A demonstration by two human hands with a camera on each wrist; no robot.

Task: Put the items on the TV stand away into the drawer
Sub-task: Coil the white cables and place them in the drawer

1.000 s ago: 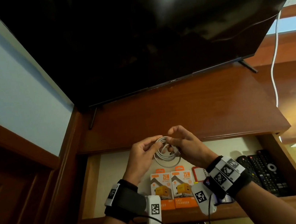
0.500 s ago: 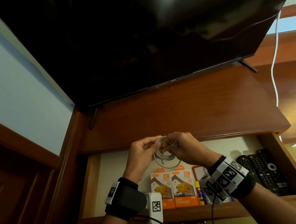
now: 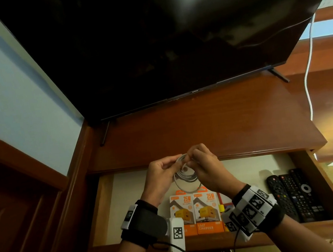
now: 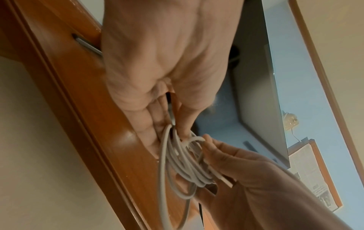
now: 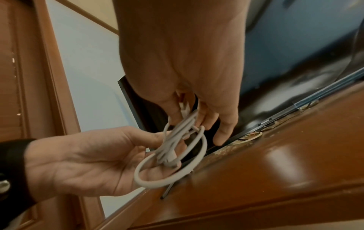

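A coiled white cable (image 3: 184, 171) hangs between both hands above the open drawer (image 3: 110, 207), just in front of the TV stand's top (image 3: 205, 128). My left hand (image 3: 164, 172) pinches the coil's left side between thumb and fingers; the loops (image 4: 177, 161) drape over its fingers. My right hand (image 3: 205, 166) pinches the cable (image 5: 177, 140) near a plug end at the top of the coil. Two orange 25W charger boxes (image 3: 196, 214) lie in the drawer below the hands. Three black remotes (image 3: 294, 195) lie at the drawer's right.
A large black TV (image 3: 148, 42) stands on the stand, its feet at the left (image 3: 104, 135) and right (image 3: 279, 74). A white cord (image 3: 308, 70) hangs down at the right. A small red and yellow item (image 3: 222, 206) lies beside the charger boxes, partly hidden by my right wrist.
The hands have stayed above the drawer, working the coil. The right hand's fingers have shifted at the top of the coil and its wrist has turned slightly.
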